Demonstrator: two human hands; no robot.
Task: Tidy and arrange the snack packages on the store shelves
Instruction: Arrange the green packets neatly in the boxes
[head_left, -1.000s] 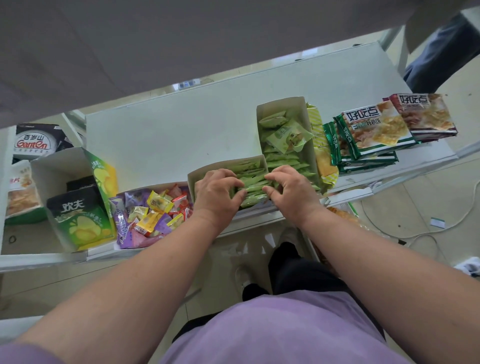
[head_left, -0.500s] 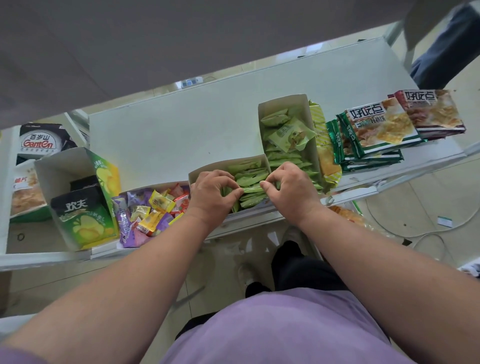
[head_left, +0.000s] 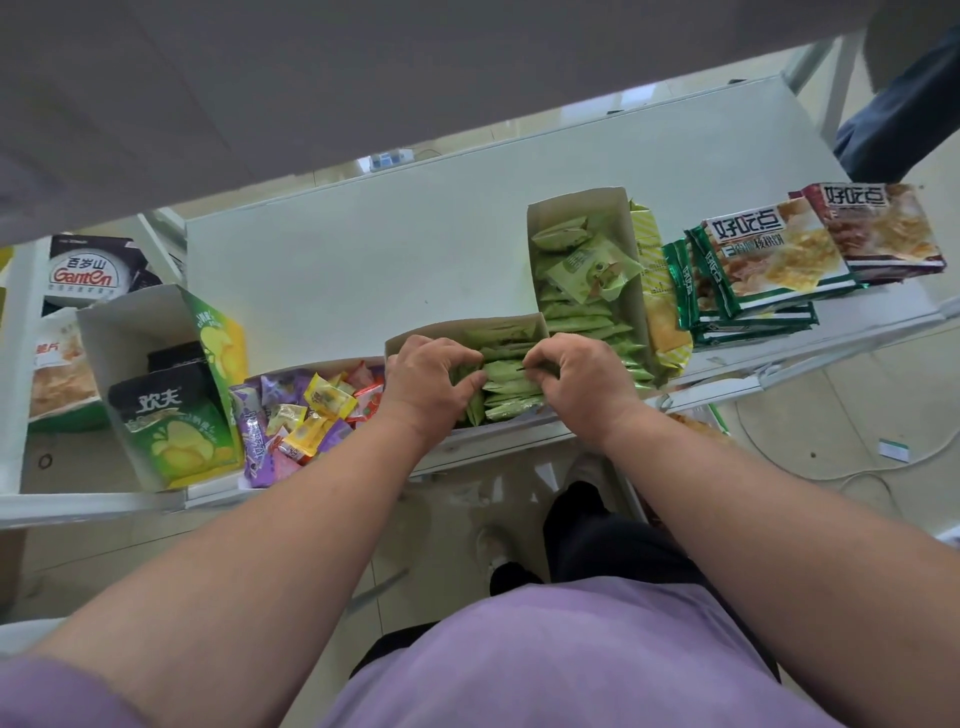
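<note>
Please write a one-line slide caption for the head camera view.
Both hands, left hand and right hand, grip green snack packets inside a cardboard box on the shelf.

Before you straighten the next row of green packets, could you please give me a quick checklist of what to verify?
1. Left hand grips green packets in the front box: ok.
2. Right hand pinches the same packets: ok.
3. Front box fully on the shelf: cannot tell, the hands hide its front edge.
4. Packets in the back box all lined up: not ok, one packet lies loose on top.
5. Mixed candies sorted: not ok, jumbled.
</note>
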